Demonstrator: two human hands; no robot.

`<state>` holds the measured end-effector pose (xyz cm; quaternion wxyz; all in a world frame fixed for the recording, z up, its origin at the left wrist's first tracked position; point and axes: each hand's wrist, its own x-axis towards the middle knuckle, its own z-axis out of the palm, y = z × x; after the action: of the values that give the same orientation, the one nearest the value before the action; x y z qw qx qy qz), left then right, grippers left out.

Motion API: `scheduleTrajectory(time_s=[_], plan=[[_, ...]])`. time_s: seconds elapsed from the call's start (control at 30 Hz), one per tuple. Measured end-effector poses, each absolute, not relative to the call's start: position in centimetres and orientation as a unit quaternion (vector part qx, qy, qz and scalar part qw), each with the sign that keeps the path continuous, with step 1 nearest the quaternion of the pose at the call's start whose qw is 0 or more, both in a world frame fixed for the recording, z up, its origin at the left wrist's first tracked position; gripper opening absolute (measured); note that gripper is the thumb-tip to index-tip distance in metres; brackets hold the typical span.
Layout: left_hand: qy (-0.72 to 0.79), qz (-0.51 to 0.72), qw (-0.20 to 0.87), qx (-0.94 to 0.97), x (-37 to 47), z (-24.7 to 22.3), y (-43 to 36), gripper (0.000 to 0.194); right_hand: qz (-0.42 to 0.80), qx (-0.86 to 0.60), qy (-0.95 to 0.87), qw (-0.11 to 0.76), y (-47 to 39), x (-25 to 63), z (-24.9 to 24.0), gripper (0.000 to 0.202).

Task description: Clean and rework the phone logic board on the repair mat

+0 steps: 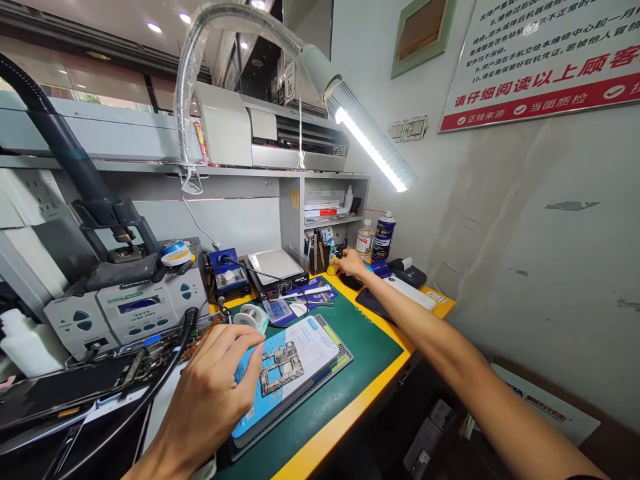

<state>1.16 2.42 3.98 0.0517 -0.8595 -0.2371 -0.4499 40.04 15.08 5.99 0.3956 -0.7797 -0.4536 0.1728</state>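
My left hand (220,377) hovers at the left edge of a blue-and-white box (323,340), its fingers loosely bent and the thumb apart, with nothing visible in it. A bare phone circuit board (281,369) lies on the box, just right of that thumb. Stretched to the back of the bench, my right hand (353,265) has its fingers closed beside the black tool holder (319,252). A small yellow item (332,268) shows at those fingertips; whether they grip it or a dark thing beside it is hidden.
A grey soldering station (133,307) and black hose (170,373) stand left. A lit tube lamp (373,143) hangs above. A clear bottle (365,240) and dark spray can (383,237) stand behind my right hand. The green mat (370,363) ends at the yellow bench edge (345,417).
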Motion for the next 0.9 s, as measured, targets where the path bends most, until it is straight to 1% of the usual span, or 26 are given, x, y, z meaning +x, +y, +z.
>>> scheduleTrajectory(time_s=[0.2, 0.37, 0.67, 0.8, 0.9], plan=[[-0.235, -0.440, 0.051, -0.865, 1.2, 4.1, 2.4, 0.009, 0.140, -0.786, -0.483, 0.360, 14.9, 40.9, 7.9, 0.033], [-0.238, -0.444, 0.048, -0.863, 1.1, 3.9, 2.4, 0.009, 0.160, -0.787, -0.480, 0.354, 15.1, 40.9, 8.3, 0.033], [-0.258, -0.478, 0.029, -0.839, 1.1, 4.2, 2.6, 0.020, 0.176, -0.789, -0.483, 0.336, 14.9, 40.0, 7.2, 0.033], [-0.304, -0.494, 0.004, -0.814, 0.8, 4.6, 3.0, 0.028, 0.188, -0.785, -0.492, 0.327, 14.5, 39.4, 7.4, 0.030], [-0.353, -0.493, -0.018, -0.795, 0.4, 4.8, 3.5, 0.033, 0.184, -0.777, -0.496, 0.341, 13.9, 38.9, 7.9, 0.032]])
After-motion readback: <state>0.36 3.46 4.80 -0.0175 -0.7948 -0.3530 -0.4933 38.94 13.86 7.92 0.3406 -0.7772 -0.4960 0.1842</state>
